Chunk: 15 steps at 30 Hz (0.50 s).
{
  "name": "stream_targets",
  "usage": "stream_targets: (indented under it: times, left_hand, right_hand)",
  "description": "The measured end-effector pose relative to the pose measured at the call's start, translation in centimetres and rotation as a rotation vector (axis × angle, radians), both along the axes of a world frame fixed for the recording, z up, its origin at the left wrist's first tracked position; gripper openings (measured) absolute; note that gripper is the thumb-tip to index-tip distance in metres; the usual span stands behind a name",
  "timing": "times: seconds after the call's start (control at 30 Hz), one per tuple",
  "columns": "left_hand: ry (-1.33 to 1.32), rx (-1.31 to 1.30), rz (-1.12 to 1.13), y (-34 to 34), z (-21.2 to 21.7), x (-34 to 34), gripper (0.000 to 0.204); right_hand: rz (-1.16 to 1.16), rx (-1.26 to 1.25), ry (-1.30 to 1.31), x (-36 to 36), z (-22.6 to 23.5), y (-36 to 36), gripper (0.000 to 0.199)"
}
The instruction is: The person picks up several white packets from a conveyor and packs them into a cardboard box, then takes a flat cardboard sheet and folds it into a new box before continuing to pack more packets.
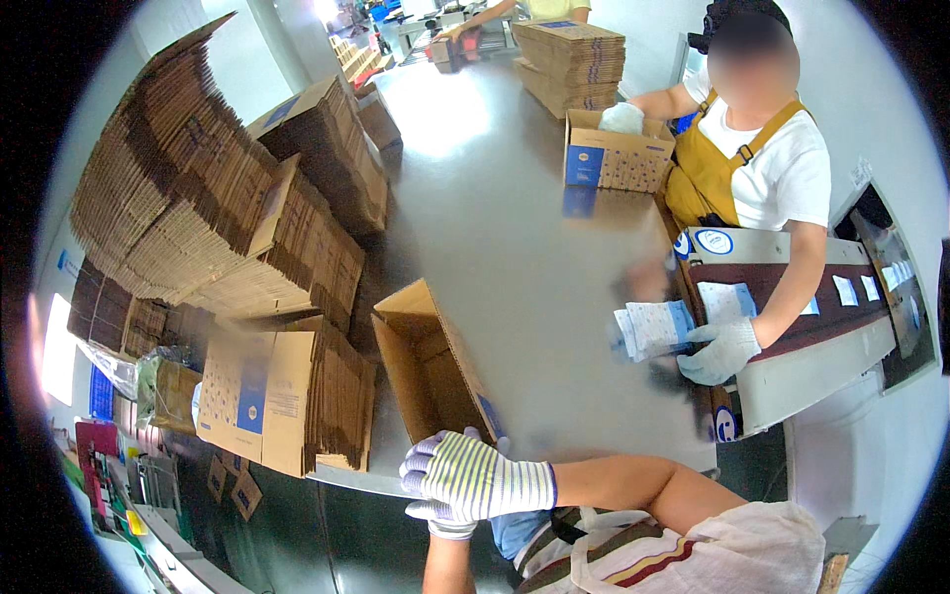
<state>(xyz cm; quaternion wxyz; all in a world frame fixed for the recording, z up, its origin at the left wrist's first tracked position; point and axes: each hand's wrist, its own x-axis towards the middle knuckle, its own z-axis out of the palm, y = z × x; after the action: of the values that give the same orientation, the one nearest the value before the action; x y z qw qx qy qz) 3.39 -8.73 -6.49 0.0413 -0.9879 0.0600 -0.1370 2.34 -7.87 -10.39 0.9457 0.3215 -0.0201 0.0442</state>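
My right hand, in a striped glove with purple fingertips, lies over my left hand at the near end of an open cardboard box. The right fingers curl in, and what they grip is hidden. Only the cuff and a little of the left hand's glove show; its fingers are mostly covered. The box stands on the metal table with its top open toward me. Its brown inside shows, and a blue patch marks its outer right side.
Stacks of flattened cartons fill the left side, with more folded cartons nearer. At right, a co-worker's gloved hand holds packets beside a conveyor; the other reaches a carton. A carton stack stands beyond.
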Motion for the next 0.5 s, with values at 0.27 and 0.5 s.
stream_targets:
  times: [0.27,0.5]
  left_hand:
    - [-0.03,0.164,0.161,-0.9,-1.0,0.1,0.05]
    - [-0.051,0.293,0.252,-1.5,-1.7,0.3,0.054]
  right_hand:
    - [-0.017,0.068,-0.203,0.7,0.4,-0.9,0.07]
    - [0.098,0.147,-0.136,0.9,0.9,-1.7,0.07]
